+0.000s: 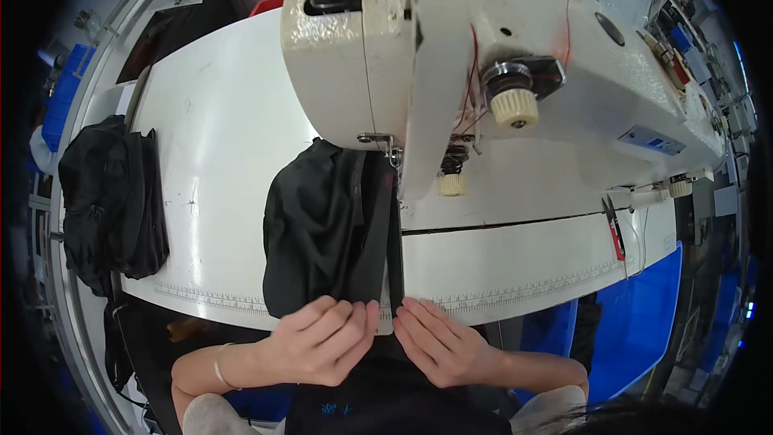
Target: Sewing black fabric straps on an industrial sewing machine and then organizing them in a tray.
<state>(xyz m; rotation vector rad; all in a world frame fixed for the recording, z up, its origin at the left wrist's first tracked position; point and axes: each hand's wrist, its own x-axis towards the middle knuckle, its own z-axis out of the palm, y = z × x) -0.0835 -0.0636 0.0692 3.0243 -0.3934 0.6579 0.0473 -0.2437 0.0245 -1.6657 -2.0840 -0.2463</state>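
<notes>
A white sewing machine point(362, 56) with red thread stands over the white table point(209, 177). Black fabric point(310, 234) lies under the needle area, with a long narrow dark strip, apparently zipper tape point(394, 250), running toward me along its right side. My left hand point(322, 338) is closed on the fabric's near edge, thumb and fingers pinched at the table's front. My right hand point(439, 342) pinches the end of the dark strip beside it, fingers bent together.
A pile of black fabric pieces point(113, 201) lies on the left table edge. Red-handled scissors point(614, 229) lie at the right. A blue bin point(636, 314) is below the right edge, more blue bins point(68, 93) at far left.
</notes>
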